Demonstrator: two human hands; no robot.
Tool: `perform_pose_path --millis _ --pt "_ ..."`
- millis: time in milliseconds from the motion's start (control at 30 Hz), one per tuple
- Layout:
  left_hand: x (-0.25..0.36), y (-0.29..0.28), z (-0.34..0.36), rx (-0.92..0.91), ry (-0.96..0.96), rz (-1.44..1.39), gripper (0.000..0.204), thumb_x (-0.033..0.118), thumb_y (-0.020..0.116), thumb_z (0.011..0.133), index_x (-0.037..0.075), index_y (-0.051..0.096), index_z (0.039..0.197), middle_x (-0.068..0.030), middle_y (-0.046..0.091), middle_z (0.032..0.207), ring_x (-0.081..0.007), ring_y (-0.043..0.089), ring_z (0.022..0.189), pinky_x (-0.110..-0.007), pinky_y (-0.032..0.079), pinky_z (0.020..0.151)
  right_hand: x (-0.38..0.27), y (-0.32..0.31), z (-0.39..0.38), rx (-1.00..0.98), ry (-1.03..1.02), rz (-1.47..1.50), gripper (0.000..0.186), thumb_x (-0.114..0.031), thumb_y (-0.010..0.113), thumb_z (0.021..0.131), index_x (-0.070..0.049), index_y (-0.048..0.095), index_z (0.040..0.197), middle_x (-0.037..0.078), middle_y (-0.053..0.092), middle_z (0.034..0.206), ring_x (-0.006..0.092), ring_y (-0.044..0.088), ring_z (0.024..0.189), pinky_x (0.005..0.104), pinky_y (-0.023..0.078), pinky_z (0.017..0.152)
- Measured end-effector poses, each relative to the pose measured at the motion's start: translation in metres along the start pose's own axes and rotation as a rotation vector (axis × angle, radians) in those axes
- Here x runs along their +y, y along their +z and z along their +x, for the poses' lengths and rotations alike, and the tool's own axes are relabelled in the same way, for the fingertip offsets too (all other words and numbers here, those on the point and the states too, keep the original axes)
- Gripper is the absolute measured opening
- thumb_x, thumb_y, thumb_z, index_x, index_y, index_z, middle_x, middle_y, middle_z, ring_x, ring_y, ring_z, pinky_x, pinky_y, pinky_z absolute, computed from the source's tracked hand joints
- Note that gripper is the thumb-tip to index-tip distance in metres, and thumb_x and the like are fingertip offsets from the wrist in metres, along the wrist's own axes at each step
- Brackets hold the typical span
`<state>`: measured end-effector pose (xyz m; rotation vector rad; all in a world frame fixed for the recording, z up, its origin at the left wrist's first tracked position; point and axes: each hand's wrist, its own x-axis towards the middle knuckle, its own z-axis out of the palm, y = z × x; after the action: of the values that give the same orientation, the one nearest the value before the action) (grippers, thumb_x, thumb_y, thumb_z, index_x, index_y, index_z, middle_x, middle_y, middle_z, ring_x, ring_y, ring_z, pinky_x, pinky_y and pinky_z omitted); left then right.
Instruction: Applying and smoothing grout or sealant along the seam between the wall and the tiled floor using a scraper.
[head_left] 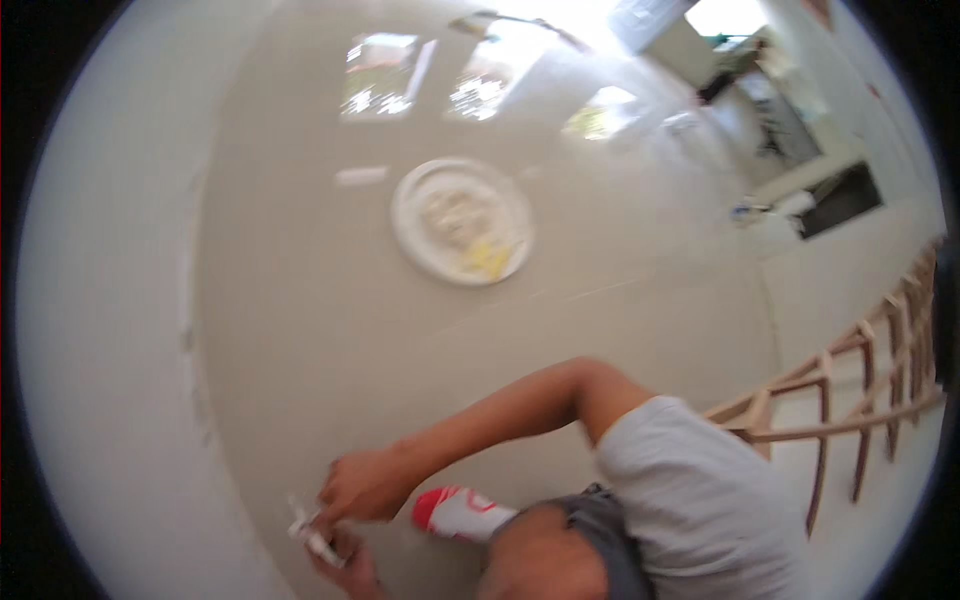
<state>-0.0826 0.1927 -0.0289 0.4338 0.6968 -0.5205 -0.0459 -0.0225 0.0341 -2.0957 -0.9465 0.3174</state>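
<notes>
My right hand [365, 487] reaches across to the lower left, down by the floor near the wall. Just below it is my left hand [350, 572], partly cut off by the lower edge. Between the fingers of both hands is a small white thing [318, 543], crumpled-looking and smeared by motion; its kind cannot be made out. The fingers of each hand look closed on it. A foot in a white sock with a red toe [460, 512] rests on the floor beside my right hand.
On the glossy beige floor [600, 330] lies a round white plate [408, 225] with pale pieces and some yellow ones. A white wall [110, 330] runs along the left. Wooden rack-like slats [825, 380] stand at the right; blurred items lie by a dark opening [842, 200] beyond.
</notes>
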Motion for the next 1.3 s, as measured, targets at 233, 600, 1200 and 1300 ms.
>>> perform_pose_path --millis 233,600,1200,1300 --pt "0.011 0.018 -0.001 -0.295 0.028 -0.143 0.024 0.019 0.044 0.081 0.001 0.045 0.098 -0.0051 0.054 0.070 -0.0121 0.043 0.048 -0.023 0.038 0.043 0.088 -0.023 -0.019 -0.004 0.236 -0.328 0.045 -0.018 0.058 0.067 -0.006 0.050 0.110 0.015 0.048 0.102 0.0284 0.042 0.100 0.0415 0.034 0.083" --pt "0.025 0.002 -0.021 -0.102 0.094 -0.130 0.023 0.020 0.041 0.082 0.002 0.045 0.096 -0.0073 0.054 0.066 -0.0132 0.044 0.046 -0.024 0.038 0.042 0.250 -0.066 0.094 0.590 0.631 -0.656 0.058 -0.042 0.043 0.079 -0.007 0.035 0.125 0.020 0.028 0.128 0.0345 0.019 0.122 0.0534 0.012 0.097" --pt "0.021 -0.001 -0.016 -0.067 0.075 -0.144 0.025 0.019 0.040 0.081 0.002 0.045 0.098 -0.0071 0.055 0.067 -0.0133 0.044 0.047 -0.025 0.038 0.042 0.260 -0.063 0.118 0.737 0.694 -0.616 0.051 -0.034 0.046 0.075 -0.005 0.045 0.117 0.022 0.033 0.123 0.0332 0.023 0.119 0.0486 0.016 0.094" --pt "0.018 0.003 -0.016 -0.034 0.085 -0.121 0.024 0.019 0.040 0.081 0.002 0.045 0.097 -0.0068 0.054 0.065 -0.0132 0.043 0.045 -0.024 0.036 0.040 0.269 -0.069 0.123 0.815 0.660 -0.666 0.050 -0.033 0.045 0.074 -0.004 0.047 0.115 0.022 0.035 0.122 0.0335 0.026 0.118 0.0489 0.014 0.094"
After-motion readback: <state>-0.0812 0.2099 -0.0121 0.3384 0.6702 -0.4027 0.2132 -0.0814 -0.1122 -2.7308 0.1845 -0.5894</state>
